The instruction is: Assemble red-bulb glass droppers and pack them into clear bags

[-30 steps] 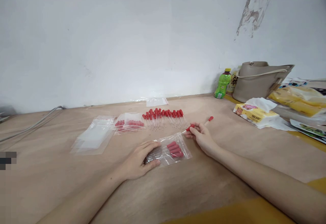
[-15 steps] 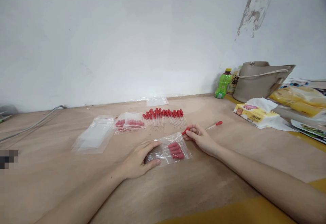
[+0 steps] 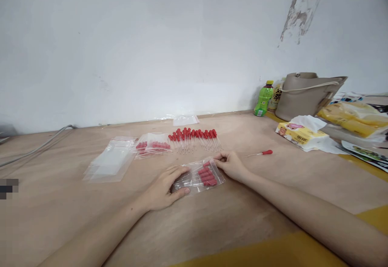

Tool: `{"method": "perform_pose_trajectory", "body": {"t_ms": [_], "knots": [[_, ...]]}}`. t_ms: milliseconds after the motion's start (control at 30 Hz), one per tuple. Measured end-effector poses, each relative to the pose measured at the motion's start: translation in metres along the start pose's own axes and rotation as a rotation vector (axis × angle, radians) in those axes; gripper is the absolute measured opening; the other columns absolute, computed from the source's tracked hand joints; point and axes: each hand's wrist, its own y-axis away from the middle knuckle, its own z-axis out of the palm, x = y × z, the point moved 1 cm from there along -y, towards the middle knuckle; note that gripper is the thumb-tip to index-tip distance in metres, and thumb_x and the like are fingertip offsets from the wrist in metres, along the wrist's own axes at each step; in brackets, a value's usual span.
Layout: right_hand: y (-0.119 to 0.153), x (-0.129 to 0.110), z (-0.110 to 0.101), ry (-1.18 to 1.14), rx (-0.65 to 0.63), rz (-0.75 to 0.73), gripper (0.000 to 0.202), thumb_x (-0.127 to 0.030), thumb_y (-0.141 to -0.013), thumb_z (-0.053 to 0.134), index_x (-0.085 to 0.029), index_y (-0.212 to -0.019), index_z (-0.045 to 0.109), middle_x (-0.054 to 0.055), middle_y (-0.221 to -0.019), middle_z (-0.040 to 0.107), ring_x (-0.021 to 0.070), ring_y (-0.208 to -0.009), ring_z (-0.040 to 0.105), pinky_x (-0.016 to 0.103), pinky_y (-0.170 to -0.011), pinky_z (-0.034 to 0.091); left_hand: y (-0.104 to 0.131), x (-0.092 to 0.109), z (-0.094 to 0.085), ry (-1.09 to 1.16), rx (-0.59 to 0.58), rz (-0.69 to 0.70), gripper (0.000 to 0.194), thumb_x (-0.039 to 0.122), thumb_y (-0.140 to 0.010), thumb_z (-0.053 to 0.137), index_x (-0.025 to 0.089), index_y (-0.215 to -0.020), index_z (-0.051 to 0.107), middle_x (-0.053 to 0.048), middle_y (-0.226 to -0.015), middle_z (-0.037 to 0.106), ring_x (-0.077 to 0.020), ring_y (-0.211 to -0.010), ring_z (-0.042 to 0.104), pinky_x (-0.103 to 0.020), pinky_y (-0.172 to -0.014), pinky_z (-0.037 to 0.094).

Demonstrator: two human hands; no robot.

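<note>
A clear zip bag (image 3: 195,184) lies in front of me with several red-bulbed droppers (image 3: 208,178) inside, their thin tubes pointing left. My left hand (image 3: 169,188) has thumb and fingers around the bag's left end. At the bag's right opening, my right hand (image 3: 228,166) is closed in a pinch by the uppermost dropper, whose red bulb is now within the plastic; the exact grip is partly hidden. To the right of that hand lies one loose dropper (image 3: 267,152). Rows of loose droppers (image 3: 194,134) spread out behind the bag.
Flat clear bags (image 3: 110,159) lie on the left, beside filled bags (image 3: 154,145). Another bag (image 3: 185,120) rests near the wall. A tissue pack (image 3: 300,134), a green bottle (image 3: 263,99) and a grey handbag (image 3: 298,97) stand at the right; a cable (image 3: 45,145) runs at far left.
My right hand has moved slightly left, and the dropper it held has slid into the bag. The loose dropper at the right has shifted and turned a little.
</note>
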Motion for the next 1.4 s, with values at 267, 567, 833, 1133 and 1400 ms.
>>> {"method": "perform_pose_trajectory", "body": {"t_ms": [267, 567, 833, 1133, 1400], "knots": [[-0.003, 0.007, 0.007, 0.158, -0.020, -0.138, 0.011, -0.023, -0.067, 0.055, -0.015, -0.068, 0.063, 0.001, -0.062, 0.062, 0.0106, -0.053, 0.051, 0.021, -0.050, 0.040, -0.001, 0.001, 0.000, -0.010, -0.008, 0.006, 0.048, 0.038, -0.082, 0.048, 0.024, -0.127, 0.037, -0.007, -0.123, 0.048, -0.0230, -0.112, 0.044, -0.041, -0.095, 0.036], [0.000, 0.008, 0.005, 0.347, -0.076, -0.323, 0.026, -0.009, -0.071, 0.042, -0.018, -0.074, 0.066, 0.002, -0.071, 0.059, 0.0142, -0.068, 0.053, 0.026, -0.065, 0.042, 0.000, 0.002, -0.001, 0.011, 0.008, 0.004, 0.046, 0.037, -0.081, 0.049, 0.023, -0.125, 0.040, -0.007, -0.122, 0.049, -0.0232, -0.111, 0.045, -0.041, -0.094, 0.037], [-0.003, -0.018, -0.049, 0.542, -0.163, -0.152, 0.012, -0.025, -0.068, 0.056, -0.017, -0.072, 0.063, 0.001, -0.069, 0.057, 0.0104, -0.055, 0.046, 0.022, -0.052, 0.035, 0.002, -0.001, 0.001, 0.006, -0.005, 0.008, 0.046, 0.037, -0.082, 0.049, 0.024, -0.125, 0.041, -0.006, -0.125, 0.048, -0.0229, -0.115, 0.042, -0.041, -0.097, 0.034], [-0.001, -0.006, -0.149, 0.970, -0.453, 0.314, 0.018, -0.024, -0.049, 0.071, -0.019, -0.062, 0.060, 0.000, -0.061, 0.057, 0.0121, -0.052, 0.048, 0.021, -0.047, 0.029, 0.009, -0.031, -0.035, 0.062, -0.246, 0.033, 0.040, 0.030, -0.081, 0.050, 0.029, -0.122, 0.046, -0.003, -0.128, 0.047, -0.0209, -0.116, 0.044, -0.039, -0.095, 0.038], [0.015, -0.033, -0.077, 0.699, -0.450, -0.117, 0.011, -0.027, -0.078, 0.047, -0.018, -0.074, 0.051, 0.001, -0.067, 0.056, 0.0114, -0.058, 0.047, 0.021, -0.053, 0.035, 0.008, -0.011, -0.032, -0.136, 0.001, 0.084, 0.048, 0.039, -0.078, 0.053, 0.023, -0.124, 0.045, -0.006, -0.131, 0.043, -0.0246, -0.120, 0.038, -0.043, -0.098, 0.033]]}}
